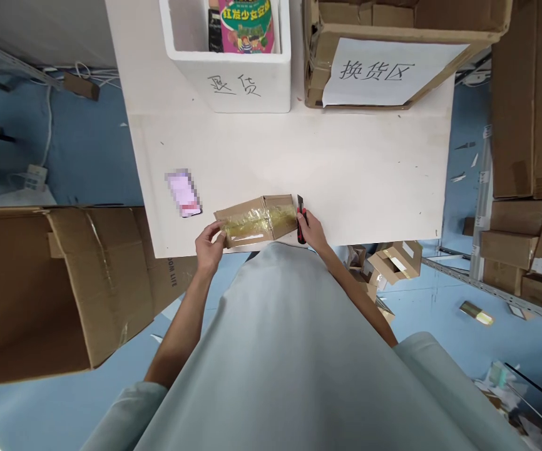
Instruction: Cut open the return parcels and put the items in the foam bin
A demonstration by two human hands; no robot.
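Observation:
A small cardboard box [252, 219], wrapped in shiny yellowish packing tape, lies at the front edge of the white table. My left hand [209, 245] pinches its left end between thumb and fingers. At the box's right end, my right hand [314, 232] is closed around a red and black utility knife [301, 220]. The knife points away from me, and its tip shows above my fingers. Part of the handle is covered by my right hand.
A phone [184, 193] with a blurred screen lies left on the table [369, 169]. At the back stand a white foam box [252, 84] holding a book [247, 28] and a labelled carton [315, 75]. A large open carton [102, 282] is at left; flattened cardboard [395, 260] lies below right.

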